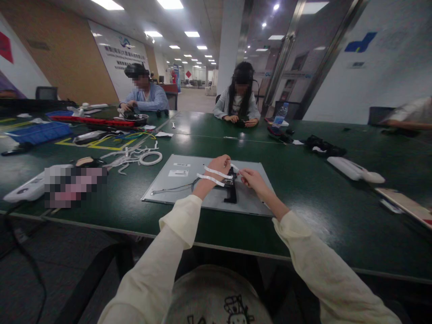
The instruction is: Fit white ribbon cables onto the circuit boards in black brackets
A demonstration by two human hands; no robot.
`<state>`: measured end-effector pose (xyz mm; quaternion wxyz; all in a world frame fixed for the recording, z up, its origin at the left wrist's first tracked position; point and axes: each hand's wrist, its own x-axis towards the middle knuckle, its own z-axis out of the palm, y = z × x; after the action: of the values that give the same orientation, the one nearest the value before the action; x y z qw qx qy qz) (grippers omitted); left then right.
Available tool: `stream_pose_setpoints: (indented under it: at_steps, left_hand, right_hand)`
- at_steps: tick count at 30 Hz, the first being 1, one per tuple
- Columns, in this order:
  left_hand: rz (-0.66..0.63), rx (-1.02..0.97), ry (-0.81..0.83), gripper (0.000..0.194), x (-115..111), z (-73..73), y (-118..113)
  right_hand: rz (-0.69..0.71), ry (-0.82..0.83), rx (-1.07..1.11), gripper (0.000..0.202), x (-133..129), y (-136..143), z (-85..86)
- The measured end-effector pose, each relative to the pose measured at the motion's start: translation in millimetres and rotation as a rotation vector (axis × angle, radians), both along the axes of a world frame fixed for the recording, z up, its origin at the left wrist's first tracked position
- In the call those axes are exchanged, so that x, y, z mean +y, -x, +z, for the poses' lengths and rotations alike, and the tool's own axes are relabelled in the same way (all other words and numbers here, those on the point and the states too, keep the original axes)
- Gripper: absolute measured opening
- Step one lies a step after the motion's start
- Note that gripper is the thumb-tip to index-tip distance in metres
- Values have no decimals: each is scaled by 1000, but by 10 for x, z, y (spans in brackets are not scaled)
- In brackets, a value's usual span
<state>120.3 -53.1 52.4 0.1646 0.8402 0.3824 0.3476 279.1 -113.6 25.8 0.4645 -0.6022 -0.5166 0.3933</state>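
**Fingertips meet over a silver panel at mid-frame**

Head view: At the centre of the frame, you pinch one end of a short white strip between the thumb and finger of your right hand. The strip runs from that pinch toward the upper left, into the narrow gap between your two hands. Your left hand, just left of it, has its fingers curled and turned down; whether they grasp anything you cannot tell from here. Two white bands lie across your left wrist, slanting down to the right.

Below the pinch and slightly left, a black bracket lies on the silver panel, which fills the middle of the frame beneath both your hands. A thin cable crosses the panel's left part. Left of the panel, a white ring-shaped roll sits on the green table beside loose white strips. Two co-workers, one at upper left and one at upper centre, sit across the table.
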Motion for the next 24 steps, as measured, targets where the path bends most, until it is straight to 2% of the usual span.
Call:
stream_pose_setpoints:
  at_steps: [4, 7, 10, 18, 24]
  left_hand:
    - [22, 243, -75, 27, -141, -135, -123]
    - [47, 340, -74, 31, -185, -241, -131]
    - [77, 362, -39, 32, -183, -290, -138]
    - [191, 404, 37, 35, -162, -302, -176]
    - [137, 379, -7, 37, -101, -341, -153]
  right_hand:
    - [-10, -2, -38, 27, 7, 7, -23]
    - [0, 0, -78, 25, 10, 6, -34]
    - [12, -2, -107, 24, 12, 4, -40]
    - [7, 8, -258, 26, 40, 9, -47]
    - [7, 32, -255, 26, 64, -9, -69]
